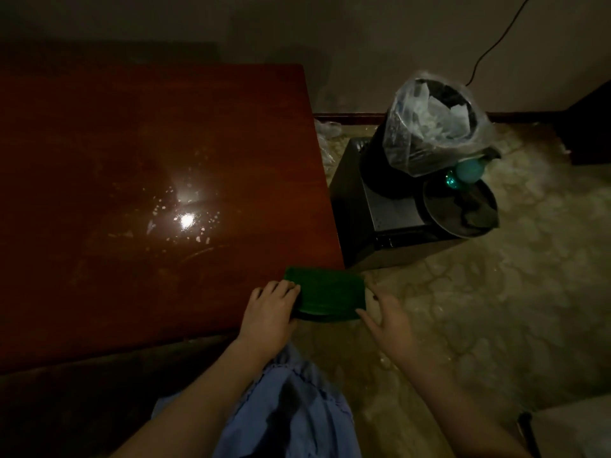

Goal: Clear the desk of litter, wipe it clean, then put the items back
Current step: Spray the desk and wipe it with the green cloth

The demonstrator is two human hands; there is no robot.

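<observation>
1. Down in the head view, a green cloth [325, 294] lies folded at the near right corner of the red-brown tabletop [148, 143], with part of it hanging out past the edge.
2. Its long side runs left to right — from one hand toward the other.
3. At the cloth's left end is the left hand [271, 309]. Its fingers [284, 287] are curled on the cloth and its thumb seems to go under, so it holds that end.
4. The right hand [390, 319] is at the cloth's right end, and it is out past the tabletop, over the floor [496, 292]. Its fingers [365, 316] are straight and spread, and they just touch the cloth's edge. They hold nothing.
5. Both hands are close, but only the left hand has a hold. I think the cloth is being folded or made ready for wiping.
6. The tabletop has wet, shiny spots [185, 213] far to the left of the cloth, so the wipe would have to go that way.
7. A bin with a clear bag [433, 127] stands on a black box [373, 223] to the right — well apart from the hands.
</observation>
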